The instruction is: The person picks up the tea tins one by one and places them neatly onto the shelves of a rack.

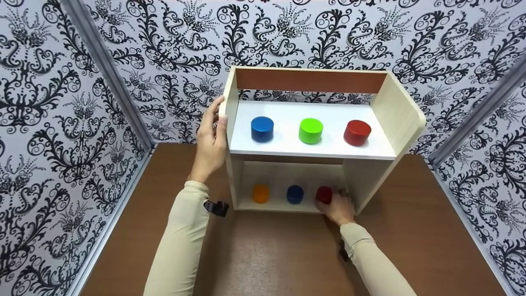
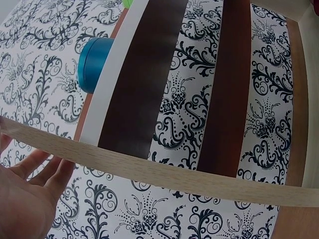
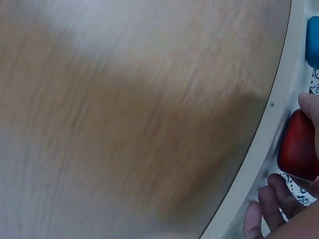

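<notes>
My left hand (image 1: 211, 144) rests against the left side panel of a small two-level wooden shelf unit (image 1: 404, 111), fingers along its outer face and thumb at the front edge. In the left wrist view its fingertips meet the panel (image 2: 189, 181). On the lower level my right hand (image 1: 339, 205) holds a red cylinder (image 1: 324, 195) between thumb and fingers, close to the right wall. The other fingers spread out beside this red cylinder (image 3: 297, 147) in the right wrist view. An orange cylinder (image 1: 261, 193) and a dark blue cylinder (image 1: 295, 194) stand left of it.
A blue cylinder (image 1: 262, 129), a green cylinder (image 1: 310, 130) and another red cylinder (image 1: 357, 132) stand in a row on the white upper shelf (image 1: 283, 113). The unit stands on a brown table (image 1: 263, 255), with patterned walls (image 1: 172, 45) behind and at both sides.
</notes>
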`<action>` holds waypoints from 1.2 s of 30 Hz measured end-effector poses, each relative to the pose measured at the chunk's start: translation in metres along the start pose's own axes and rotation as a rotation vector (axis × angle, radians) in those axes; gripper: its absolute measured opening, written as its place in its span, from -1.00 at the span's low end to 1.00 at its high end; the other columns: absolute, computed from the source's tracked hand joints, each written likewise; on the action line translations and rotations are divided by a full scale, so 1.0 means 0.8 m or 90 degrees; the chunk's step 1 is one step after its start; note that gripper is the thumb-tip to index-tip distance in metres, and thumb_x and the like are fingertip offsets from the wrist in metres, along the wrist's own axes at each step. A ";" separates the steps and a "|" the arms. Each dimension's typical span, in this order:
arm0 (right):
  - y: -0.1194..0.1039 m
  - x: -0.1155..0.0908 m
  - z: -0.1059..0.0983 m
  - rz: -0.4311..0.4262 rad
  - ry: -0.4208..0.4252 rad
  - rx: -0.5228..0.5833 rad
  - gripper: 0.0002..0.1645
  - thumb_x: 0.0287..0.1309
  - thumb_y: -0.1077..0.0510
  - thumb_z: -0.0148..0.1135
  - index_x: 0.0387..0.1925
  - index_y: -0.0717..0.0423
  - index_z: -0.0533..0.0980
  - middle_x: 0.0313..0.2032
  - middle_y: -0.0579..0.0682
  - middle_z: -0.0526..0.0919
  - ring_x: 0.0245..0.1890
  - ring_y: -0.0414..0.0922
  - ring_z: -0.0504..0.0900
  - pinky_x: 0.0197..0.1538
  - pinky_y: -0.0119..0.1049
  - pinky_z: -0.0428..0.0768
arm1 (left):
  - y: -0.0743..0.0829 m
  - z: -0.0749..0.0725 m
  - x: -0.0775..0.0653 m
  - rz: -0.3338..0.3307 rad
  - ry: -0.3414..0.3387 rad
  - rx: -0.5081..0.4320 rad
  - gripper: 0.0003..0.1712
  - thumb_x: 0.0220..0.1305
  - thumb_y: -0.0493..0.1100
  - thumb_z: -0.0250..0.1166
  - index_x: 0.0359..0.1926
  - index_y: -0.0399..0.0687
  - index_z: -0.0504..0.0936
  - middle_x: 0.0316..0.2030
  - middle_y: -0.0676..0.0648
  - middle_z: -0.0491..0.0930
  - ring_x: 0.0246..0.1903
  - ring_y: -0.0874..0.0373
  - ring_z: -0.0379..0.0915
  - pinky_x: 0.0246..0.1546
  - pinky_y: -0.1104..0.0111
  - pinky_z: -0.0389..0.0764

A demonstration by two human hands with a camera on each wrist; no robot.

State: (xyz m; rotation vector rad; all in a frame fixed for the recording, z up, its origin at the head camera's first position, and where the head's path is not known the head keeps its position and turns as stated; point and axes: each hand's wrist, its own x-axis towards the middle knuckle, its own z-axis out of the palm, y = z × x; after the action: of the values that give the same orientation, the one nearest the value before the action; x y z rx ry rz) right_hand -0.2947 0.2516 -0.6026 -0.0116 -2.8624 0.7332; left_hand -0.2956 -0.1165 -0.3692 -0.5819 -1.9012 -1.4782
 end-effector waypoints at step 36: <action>-0.041 -0.029 -0.033 -0.047 0.036 0.030 0.04 0.01 -0.25 0.54 0.29 0.38 0.39 0.21 0.47 0.39 0.22 0.41 0.33 0.19 0.50 0.26 | -0.007 -0.006 0.002 -0.027 -0.021 0.001 -0.49 0.61 -0.16 -0.03 0.49 -0.08 0.30 0.28 -0.23 0.42 0.13 -0.08 0.45 0.06 0.04 0.60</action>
State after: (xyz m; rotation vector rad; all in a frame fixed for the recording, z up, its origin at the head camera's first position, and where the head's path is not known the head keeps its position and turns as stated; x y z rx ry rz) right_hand -0.2657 0.2342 -0.5687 0.0773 -2.7745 0.7728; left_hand -0.2993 -0.1225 -0.3710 -0.5713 -1.9505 -1.5032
